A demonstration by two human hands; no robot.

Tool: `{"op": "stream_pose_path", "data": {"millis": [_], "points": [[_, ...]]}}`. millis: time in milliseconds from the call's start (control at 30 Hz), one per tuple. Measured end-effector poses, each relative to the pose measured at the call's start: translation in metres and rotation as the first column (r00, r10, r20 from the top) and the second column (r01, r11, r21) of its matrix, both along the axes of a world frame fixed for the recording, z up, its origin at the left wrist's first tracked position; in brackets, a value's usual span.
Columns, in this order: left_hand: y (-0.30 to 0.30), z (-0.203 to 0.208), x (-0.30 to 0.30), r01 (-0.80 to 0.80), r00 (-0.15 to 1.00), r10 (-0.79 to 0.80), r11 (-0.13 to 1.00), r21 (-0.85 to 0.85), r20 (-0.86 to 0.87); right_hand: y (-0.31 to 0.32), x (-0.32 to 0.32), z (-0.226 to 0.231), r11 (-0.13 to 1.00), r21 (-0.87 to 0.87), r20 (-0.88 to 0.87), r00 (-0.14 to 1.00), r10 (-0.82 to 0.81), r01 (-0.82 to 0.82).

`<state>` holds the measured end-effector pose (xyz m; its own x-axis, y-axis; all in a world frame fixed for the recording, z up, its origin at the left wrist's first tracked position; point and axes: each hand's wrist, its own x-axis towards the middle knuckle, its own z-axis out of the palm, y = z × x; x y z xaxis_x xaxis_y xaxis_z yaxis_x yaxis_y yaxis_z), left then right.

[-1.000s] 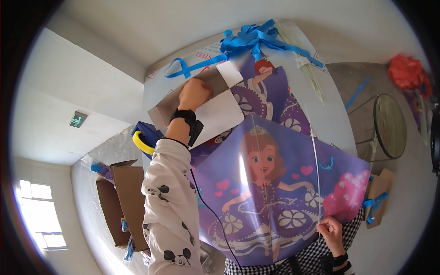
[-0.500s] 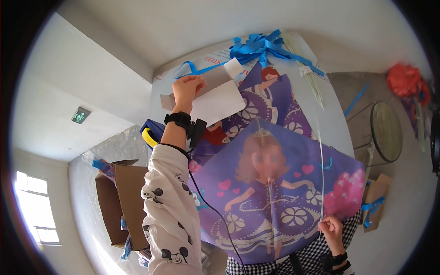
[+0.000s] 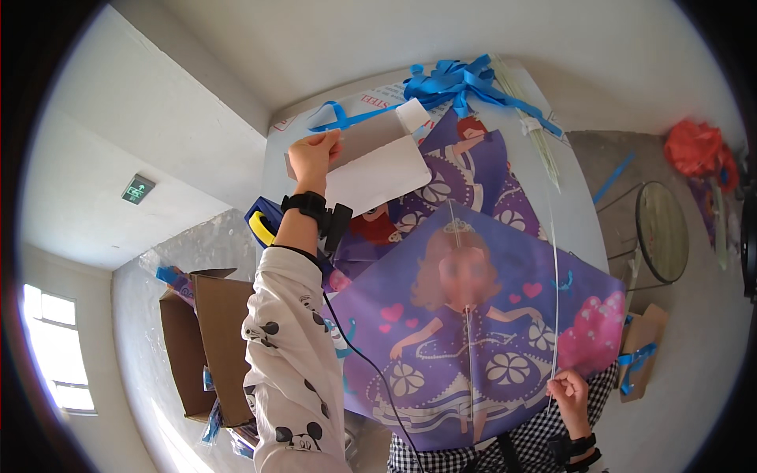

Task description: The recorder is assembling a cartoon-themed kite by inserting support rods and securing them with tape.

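Note:
A purple kite (image 3: 441,347) printed with a princess figure lies spread in front of me, its lower end over my checked black-and-white clothing. My right hand (image 3: 569,398) pinches the lower part of a thin white rod (image 3: 555,299), which stands lengthwise over the kite's right side. Farther off, my left hand (image 3: 311,158) is closed in a pinch at the left end of an open white cardboard box (image 3: 378,177). Whatever its fingertips hold is too small to make out. More purple printed kite sheets (image 3: 473,169) lie partly under the box and the front kite.
Blue ribbon (image 3: 453,83) is heaped at the table's far edge, beside a bundle of pale thin rods (image 3: 536,142). A blue and yellow tape dispenser (image 3: 262,223) sits left of my forearm. Cardboard boxes (image 3: 225,347) stand at left; a round stool (image 3: 662,232) stands at right.
My left hand has shifted slightly left along the white box, still pinched. The right hand keeps its pinch on the rod. The whole view has tilted a little.

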<state>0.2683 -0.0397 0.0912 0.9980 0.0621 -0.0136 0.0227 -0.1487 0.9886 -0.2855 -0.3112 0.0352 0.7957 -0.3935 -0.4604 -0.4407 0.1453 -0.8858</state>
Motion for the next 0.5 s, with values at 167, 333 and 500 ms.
{"op": "stream_pose_path", "data": {"millis": [167, 333, 500], "points": [[0.014, 0.002, 0.005, -0.105, 0.990, 0.080, 0.969, 0.224, 0.116, 0.002, 0.002, 0.010, 1.000, 0.000, 0.009, 1.000, 0.004, -0.004], [0.018, 0.057, -0.062, 0.213, 0.971, -0.239, 0.907, -0.363, -0.026, 0.009, -0.008, 0.049, 0.999, -0.023, 0.100, 0.994, 0.046, -0.044], [0.034, 0.088, -0.246, 0.573, 0.670, -0.728, 0.631, -0.523, -0.144, 0.003, -0.040, 0.074, 0.999, -0.046, 0.126, 0.992, 0.029, -0.024]]}}
